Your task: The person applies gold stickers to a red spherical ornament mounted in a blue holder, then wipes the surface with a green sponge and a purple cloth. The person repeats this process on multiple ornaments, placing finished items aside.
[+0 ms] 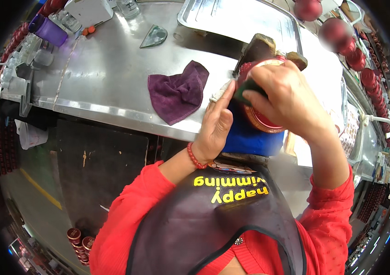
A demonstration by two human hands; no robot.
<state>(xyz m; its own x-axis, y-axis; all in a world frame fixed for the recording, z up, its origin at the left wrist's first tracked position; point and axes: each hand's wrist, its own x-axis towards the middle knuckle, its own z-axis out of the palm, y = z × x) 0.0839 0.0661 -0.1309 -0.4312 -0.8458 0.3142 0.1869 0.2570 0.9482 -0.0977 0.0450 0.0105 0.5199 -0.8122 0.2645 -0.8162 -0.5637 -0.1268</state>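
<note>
A round red lacquer-like piece (275,126) with a gold-patterned rim rests tilted over blue cloth (245,137), against brown blocks (260,48). My right hand (284,94) covers much of its face, fingers closed round a dark green pad (250,90) pressed to it. My left hand (215,126), with a red bead bracelet, lies along the left side of the piece with its fingers stretched out. Something white (221,91) shows at those fingers; whether it is a wrapping or a cloth I cannot tell. A crumpled purple cloth (179,91) lies left of my left hand.
A metal tray (241,20) sits at the back of the steel table (108,59). Broken-looking glass (153,36) lies behind the purple cloth. At far left stand a purple cup (48,30) and clear cups. Round red pieces (335,34) line the right.
</note>
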